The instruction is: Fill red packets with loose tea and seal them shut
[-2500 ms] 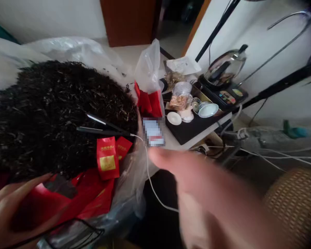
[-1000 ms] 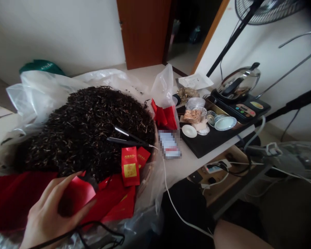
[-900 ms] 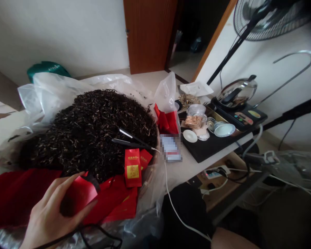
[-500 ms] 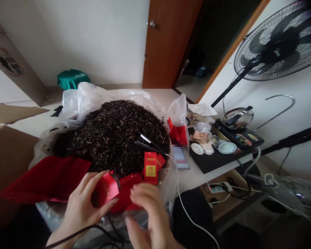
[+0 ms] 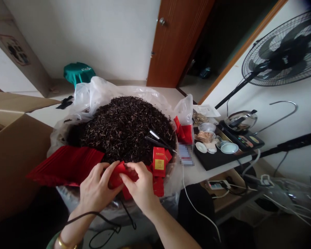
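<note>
Cardboard box (image 5: 12, 155) near left, black iron (image 5: 154, 135) at right on dark leaves (image 5: 129, 121) heaped within plastic (image 5: 93, 90), my left hand (image 5: 95, 186) and right hand (image 5: 143, 189) pinching a red packet (image 5: 116, 177)

Cannot fully see the red packet (image 5: 115, 179) between left hand (image 5: 97, 188) and right hand (image 5: 142, 188) (much covered by both). Cannot read the phone (image 5: 186, 154), blurred near the desk's (image 5: 198, 173) front edge. Cannot see large fan (image 5: 287, 52) or cardboard box (image 5: 15, 162) whole, cut off right and left.

Right hand (image 5: 139, 181) now joined left hand (image 5: 100, 183) on red packet (image 5: 115, 178).
</note>
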A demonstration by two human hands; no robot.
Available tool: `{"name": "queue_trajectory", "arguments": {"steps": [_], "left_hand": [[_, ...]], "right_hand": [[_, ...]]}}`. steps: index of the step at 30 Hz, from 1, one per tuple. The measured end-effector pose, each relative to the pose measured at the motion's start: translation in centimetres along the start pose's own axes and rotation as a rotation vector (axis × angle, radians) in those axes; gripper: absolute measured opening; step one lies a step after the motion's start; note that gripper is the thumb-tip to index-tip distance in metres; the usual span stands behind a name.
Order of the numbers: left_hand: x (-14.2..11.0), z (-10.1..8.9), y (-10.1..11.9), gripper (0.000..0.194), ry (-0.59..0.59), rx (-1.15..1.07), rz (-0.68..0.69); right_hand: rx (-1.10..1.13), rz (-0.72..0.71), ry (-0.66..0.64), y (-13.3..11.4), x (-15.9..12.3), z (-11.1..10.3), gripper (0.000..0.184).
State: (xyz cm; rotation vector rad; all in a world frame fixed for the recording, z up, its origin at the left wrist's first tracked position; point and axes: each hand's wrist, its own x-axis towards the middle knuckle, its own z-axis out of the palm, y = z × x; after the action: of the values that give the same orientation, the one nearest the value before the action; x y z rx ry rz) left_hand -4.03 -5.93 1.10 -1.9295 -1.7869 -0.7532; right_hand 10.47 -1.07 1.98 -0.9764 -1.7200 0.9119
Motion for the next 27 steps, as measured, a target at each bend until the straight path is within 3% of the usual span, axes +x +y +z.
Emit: {"name": "queue_trajectory", "arguments": {"steps": [4, 9, 15, 19, 25, 27], "left_hand": [[0.3, 0.5, 0.6, 0.042, 0.004, 0.009, 0.012], [1.3, 1.1, 1.0, 0.038, 0.028, -0.042, 0.088], [1.6, 1.9, 0.4, 0.031, -0.015, -0.102, 0.162], [1.5, 2.3, 0.4, 0.026, -0.059, -0.144, 0.226], [2.0, 1.6, 0.1, 0.029, -0.045, -0.047, 0.219], [1.8, 1.5, -0.2, 0.029, -0.034, -0.022, 0.219]], "right_hand": [[0.079, 0.202, -0.019, 1.0, 0.6, -0.3, 0.014], [0.135, 0.175, -0.135, 1.4, 0.9, -1.4, 0.021], [0.554, 0.433, -0.346, 1.9, 1.1, -2.1, 0.026], [0.461, 0.438, -0.468, 1.9, 1.6, -2.3, 0.028], [0.391, 0.335, -0.330, 1.8, 1.6, -2.1, 0.026], [0.449, 0.334, -0.341, 1.8, 1.6, -2.1, 0.026]]}}
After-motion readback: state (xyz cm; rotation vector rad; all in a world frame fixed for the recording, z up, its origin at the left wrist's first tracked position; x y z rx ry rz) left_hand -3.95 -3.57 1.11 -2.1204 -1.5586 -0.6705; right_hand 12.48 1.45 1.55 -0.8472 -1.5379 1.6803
